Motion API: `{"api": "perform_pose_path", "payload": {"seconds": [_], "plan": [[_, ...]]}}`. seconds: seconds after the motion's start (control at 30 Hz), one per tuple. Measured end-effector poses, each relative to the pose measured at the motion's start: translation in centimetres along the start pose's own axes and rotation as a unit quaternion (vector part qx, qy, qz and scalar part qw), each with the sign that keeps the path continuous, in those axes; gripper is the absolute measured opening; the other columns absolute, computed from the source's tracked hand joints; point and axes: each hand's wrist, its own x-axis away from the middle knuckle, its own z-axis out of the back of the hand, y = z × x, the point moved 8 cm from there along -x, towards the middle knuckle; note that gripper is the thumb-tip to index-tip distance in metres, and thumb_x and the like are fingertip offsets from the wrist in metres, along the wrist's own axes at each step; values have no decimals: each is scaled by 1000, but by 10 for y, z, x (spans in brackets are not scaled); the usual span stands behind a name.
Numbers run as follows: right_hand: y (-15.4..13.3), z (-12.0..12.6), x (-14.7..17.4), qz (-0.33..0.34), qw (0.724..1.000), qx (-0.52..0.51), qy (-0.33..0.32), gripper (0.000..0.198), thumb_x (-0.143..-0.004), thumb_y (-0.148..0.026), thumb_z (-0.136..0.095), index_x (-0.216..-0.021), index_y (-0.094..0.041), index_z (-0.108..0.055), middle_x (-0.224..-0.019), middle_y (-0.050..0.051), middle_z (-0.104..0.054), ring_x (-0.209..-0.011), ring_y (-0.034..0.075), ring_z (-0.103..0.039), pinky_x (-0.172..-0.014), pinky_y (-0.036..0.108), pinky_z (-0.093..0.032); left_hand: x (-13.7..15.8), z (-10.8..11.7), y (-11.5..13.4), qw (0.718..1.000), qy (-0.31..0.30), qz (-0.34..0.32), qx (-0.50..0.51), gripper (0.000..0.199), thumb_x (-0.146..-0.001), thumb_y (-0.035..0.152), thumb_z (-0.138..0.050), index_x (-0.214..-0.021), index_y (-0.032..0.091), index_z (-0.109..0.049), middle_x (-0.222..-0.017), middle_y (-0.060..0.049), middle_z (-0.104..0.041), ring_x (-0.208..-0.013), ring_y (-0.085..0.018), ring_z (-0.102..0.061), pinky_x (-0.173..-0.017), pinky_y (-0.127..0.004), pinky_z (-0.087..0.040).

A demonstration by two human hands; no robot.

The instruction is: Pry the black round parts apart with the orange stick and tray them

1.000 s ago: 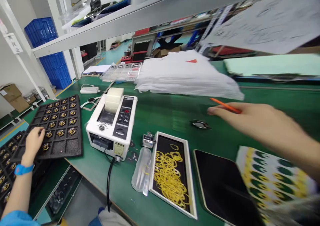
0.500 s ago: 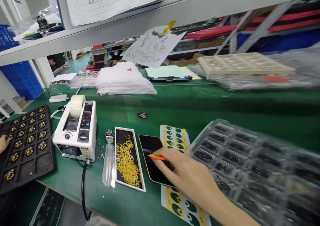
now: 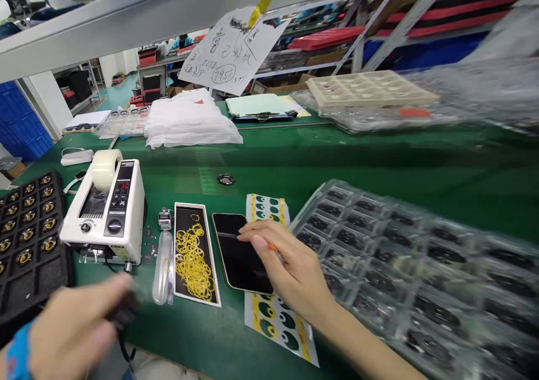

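Note:
My left hand (image 3: 80,326), smeared by motion, is at the lower left in front of the white tape dispenser (image 3: 105,211). Its fingers pinch a small dark part (image 3: 125,308), too blurred to name more exactly. Over the black-screened phone (image 3: 240,262), my right hand (image 3: 290,262) is closed on a thin orange tool (image 3: 274,249), mostly hidden by the fingers. Yellow rings (image 3: 194,265) lie in a white-edged tray (image 3: 213,282) left of the phone. A sheet of green and yellow stickers (image 3: 280,326) lies partly under the phone.
At the left, a black foam tray (image 3: 46,276) holds several dark round parts with gold rings. A large clear blister tray (image 3: 311,200) with dark parts fills the right. A tally counter (image 3: 164,219) and plastic tweezers (image 3: 170,276) lie beside the ring tray. Overhead runs a shelf edge (image 3: 126,26).
My left hand has come away from the black foam tray toward the right and nearer, with a dark part in its fingers. My right hand stays by the phone. The view has shifted.

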Motion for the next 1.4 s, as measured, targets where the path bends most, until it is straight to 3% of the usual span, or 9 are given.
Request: {"api": "perform_pose_path", "payload": {"seconds": [0.1,0.17,0.27,0.33,0.43,0.57,0.83,1.17,1.4], "plan": [[7,11,3,-63,993,-76,72,50,-96,-60,-38,-76,-24,-66,-81,8,-61,-79,23,-59,-70,37,-47,-20,-72,62,972,-84,-117,186,42,-88,20,-53,-128,31,-61,-100,-3,-77,-80,-18,-73,-70,-24,-60],[17,16,8,-128,978,-131,101,54,-93,-66,-38,-78,-24,-69,-68,4,-55,-66,20,-52,-61,34,-43,-48,-102,49,954,-46,19,296,33,-92,23,-48,-119,25,-67,-89,-5,-76,-74,-19,-73,-70,-29,-62],[28,15,17,-194,947,-234,108,53,-92,-67,-39,-93,-25,-72,-52,-1,-43,-50,16,-40,-48,30,-34,-68,-151,19,847,-76,246,466,30,-90,35,-54,-110,18,-69,-71,-3,-70,-64,-18,-71,-67,-33,-63],[27,9,21,-202,931,-290,90,50,-92,-65,-42,-96,-25,-72,-53,-1,-47,-48,15,-43,-46,28,-36,-70,-168,9,773,-84,325,538,32,-85,41,-62,-104,15,-66,-73,-3,-69,-69,-20,-72,-71,-34,-63],[13,0,22,-156,939,-304,34,39,-93,-56,-51,-85,-25,-73,-70,4,-63,-57,16,-55,-51,28,-46,-68,-174,3,715,-66,359,597,35,-81,43,-68,-102,16,-60,-84,-5,-71,-80,-20,-73,-83,-37,-61],[-2,-13,29,-120,960,-254,-23,23,-94,-41,-58,-85,-25,-72,-76,4,-67,-67,17,-61,-60,28,-51,-68,-168,6,713,-49,320,622,35,-82,36,-69,-112,21,-59,-94,-3,-72,-92,-19,-71,-95,-42,-57],[4,-27,40,-167,945,-274,-55,16,-95,-31,-58,-97,-29,-73,-80,4,-72,-73,18,-68,-67,29,-58,-65,-165,13,722,-69,271,633,32,-85,32,-66,-116,26,-64,-100,-3,-71,-98,-21,-70,-93,-41,-59],[-38,-20,44,221,965,-98,-97,28,-97,-5,-41,-114,-13,-62,-102,13,-72,-100,18,-67,-83,29,-59,-66,-162,12,668,-54,343,658,34,-82,26,-69,-115,23,-64,-98,-3,-76,-93,-20,-73,-82,-28,-59],[-49,-28,56,306,944,9,-127,29,-101,-9,-35,-109,-12,-62,-101,9,-74,-106,19,-67,-90,31,-58,-64,-167,8,661,-38,360,657,38,-79,27,-73,-115,21,-65,-95,-4,-75,-95,-23,-72,-90,-37,-57]]}}
